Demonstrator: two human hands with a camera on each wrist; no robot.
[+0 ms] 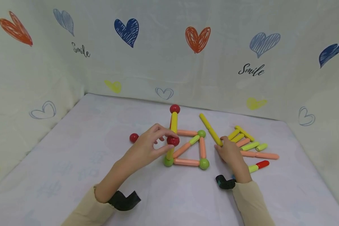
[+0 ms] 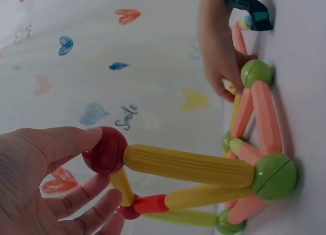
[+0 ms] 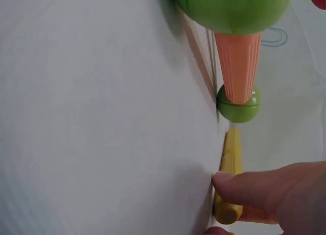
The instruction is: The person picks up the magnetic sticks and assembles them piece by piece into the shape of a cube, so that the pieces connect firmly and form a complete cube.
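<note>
My left hand (image 1: 144, 147) pinches a red ball (image 2: 105, 150) between thumb and fingers. That ball tops an upright yellow stick (image 2: 188, 166) rising from a green ball (image 2: 275, 176) at the near left corner of a frame. Orange sticks (image 1: 186, 162) and green balls (image 1: 204, 164) make the frame's base, with an orange and light green diagonal across it. A second red ball (image 1: 174, 109) stands at the far top, joined by another yellow stick (image 1: 174, 122). Right of the frame, my right hand (image 1: 231, 153) grips the near end of a long yellow rod (image 1: 211, 130) lying on the table.
A loose red ball (image 1: 134, 137) lies left of the frame. To the right are several yellow, orange and light green sticks (image 1: 250, 146), a long orange rod (image 1: 260, 155) and a red-tipped stick (image 1: 262, 164). A heart-printed cloth (image 1: 164, 62) hangs behind the table.
</note>
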